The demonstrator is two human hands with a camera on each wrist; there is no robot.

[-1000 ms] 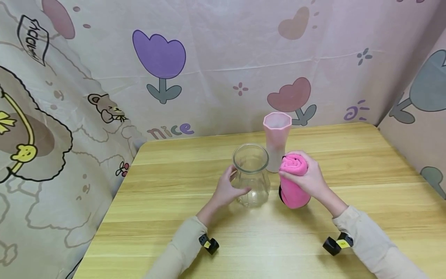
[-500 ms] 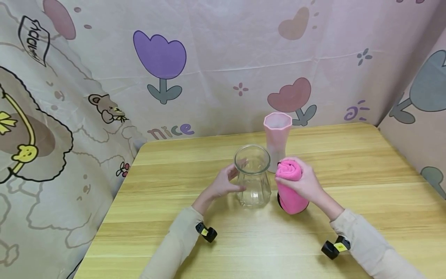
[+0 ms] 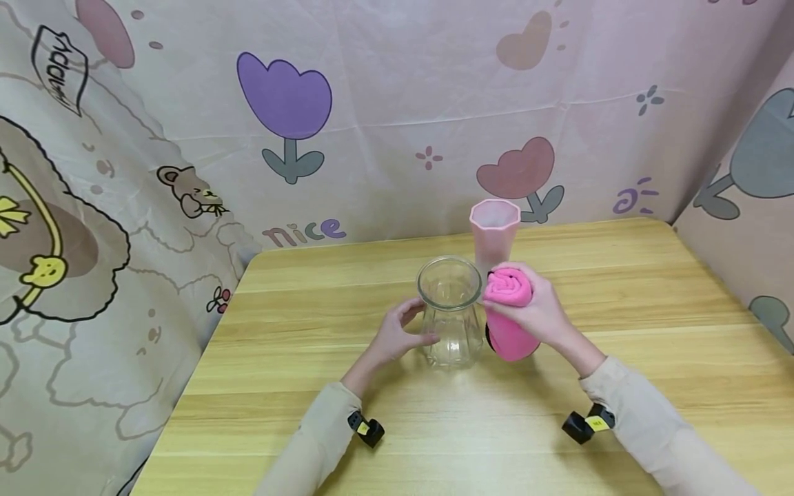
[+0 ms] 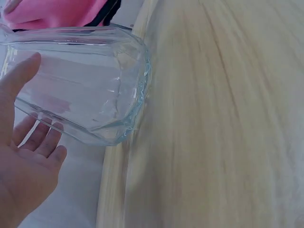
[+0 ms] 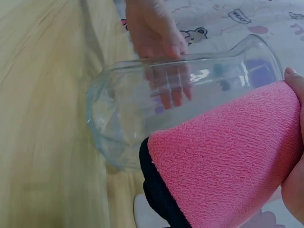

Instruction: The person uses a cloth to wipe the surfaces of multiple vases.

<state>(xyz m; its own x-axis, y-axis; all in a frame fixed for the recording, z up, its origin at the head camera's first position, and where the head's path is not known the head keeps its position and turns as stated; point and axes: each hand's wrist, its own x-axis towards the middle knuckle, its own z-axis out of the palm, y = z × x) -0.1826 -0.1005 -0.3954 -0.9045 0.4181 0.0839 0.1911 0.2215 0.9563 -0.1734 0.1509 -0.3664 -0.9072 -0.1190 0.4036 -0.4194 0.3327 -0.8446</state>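
A clear glass vase (image 3: 455, 337) with a flared rim and ribbed body stands upright on the wooden table. My left hand (image 3: 395, 336) holds it from the left, thumb on the near side and fingers round the far side; they show through the glass in the right wrist view. In my right hand (image 3: 544, 313) is a rolled pink towel (image 3: 512, 337), gripped near its top, just right of the vase. Its black edging (image 5: 164, 190) shows at the lower end in the right wrist view. The towel tilts, its top leaning toward the vase.
Behind the towel stands a pink, frosted vase (image 3: 493, 238) with an angular rim, partly hidden. A printed curtain (image 3: 384, 138) hangs along the table's back edge. Each sleeve carries a black wrist camera, one on the left (image 3: 367, 428) and one on the right (image 3: 586, 423).
My right hand has brought the rolled towel left toward the glass vase, dipping first and then rising a little. The glass vase has shifted slightly right, with my left hand staying beside it.
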